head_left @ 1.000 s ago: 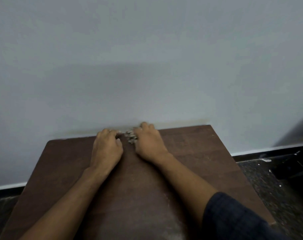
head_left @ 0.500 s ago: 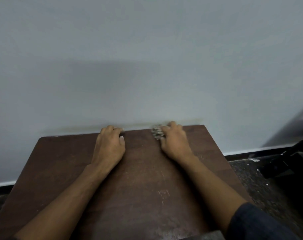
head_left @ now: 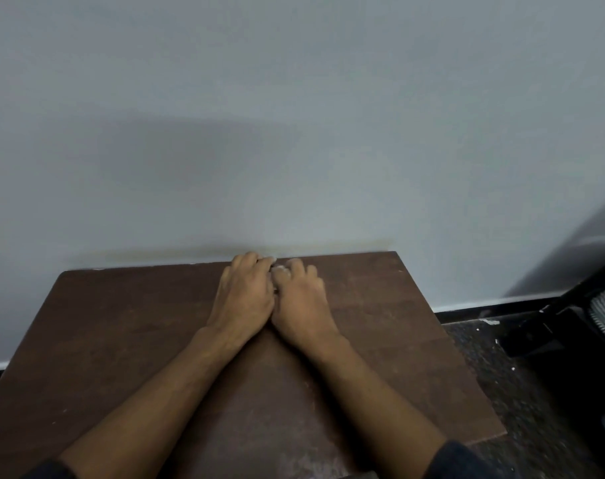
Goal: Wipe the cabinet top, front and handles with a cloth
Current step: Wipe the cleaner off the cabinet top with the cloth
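Both hands at rear edge of dark brown wooden cabinet top [head_left: 121, 340], close to pale grey wall [head_left: 294, 115]. Left hand [head_left: 244, 299] and right hand [head_left: 303, 305] touching side by side, palms down. Small pale crumpled cloth [head_left: 281, 270] barely visible between fingertips; right fingers curled over it. Left fingers curled at edge; grasp on cloth cannot tell. Judgement: top wipe in progress, back strip. Pale dusty smears remain on near part of top. Front, handles out of view; presumably not yet done.
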Motion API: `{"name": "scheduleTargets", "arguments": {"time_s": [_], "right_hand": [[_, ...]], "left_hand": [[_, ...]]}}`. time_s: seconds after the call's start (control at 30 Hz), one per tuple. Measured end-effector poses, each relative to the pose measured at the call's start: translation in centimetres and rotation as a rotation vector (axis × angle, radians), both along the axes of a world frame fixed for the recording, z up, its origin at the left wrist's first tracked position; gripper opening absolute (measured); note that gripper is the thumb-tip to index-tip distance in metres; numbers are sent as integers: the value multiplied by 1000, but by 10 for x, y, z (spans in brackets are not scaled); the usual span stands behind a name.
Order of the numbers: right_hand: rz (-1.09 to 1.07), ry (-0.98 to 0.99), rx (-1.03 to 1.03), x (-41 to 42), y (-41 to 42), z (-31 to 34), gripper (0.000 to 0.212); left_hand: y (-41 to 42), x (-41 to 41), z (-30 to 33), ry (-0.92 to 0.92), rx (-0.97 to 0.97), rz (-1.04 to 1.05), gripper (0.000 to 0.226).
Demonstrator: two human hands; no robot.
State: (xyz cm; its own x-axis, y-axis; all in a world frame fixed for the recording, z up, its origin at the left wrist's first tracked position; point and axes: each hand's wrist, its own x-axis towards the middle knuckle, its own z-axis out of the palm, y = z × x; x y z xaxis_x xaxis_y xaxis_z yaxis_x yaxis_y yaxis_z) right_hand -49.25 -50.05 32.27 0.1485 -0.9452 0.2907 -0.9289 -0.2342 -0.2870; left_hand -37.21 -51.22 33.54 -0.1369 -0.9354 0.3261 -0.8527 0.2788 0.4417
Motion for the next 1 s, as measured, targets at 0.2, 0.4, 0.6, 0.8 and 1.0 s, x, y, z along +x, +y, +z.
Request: {"name": "scheduleTargets", "arguments": {"time_s": [0.2,0.4,0.6,0.8,1.0], "right_hand": [[-194,78,-2,-79,-30,4,36],[-525,0,83,-177,-50,3,38],[-148,5,13,-71,17,-1,39],[47,-3,-3,-75,63,2,43],[-389,42,0,-152,39,-3,40]], "left_hand": [[1,-7,-5,0,22,-70,39],[7,-18,-6,32,53,-116,43],[6,-21,-7,95,-39,-104,32],[18,-23,-11,108,-29,-151,30],[34,-33,-8,88,4,-198,29]]}}
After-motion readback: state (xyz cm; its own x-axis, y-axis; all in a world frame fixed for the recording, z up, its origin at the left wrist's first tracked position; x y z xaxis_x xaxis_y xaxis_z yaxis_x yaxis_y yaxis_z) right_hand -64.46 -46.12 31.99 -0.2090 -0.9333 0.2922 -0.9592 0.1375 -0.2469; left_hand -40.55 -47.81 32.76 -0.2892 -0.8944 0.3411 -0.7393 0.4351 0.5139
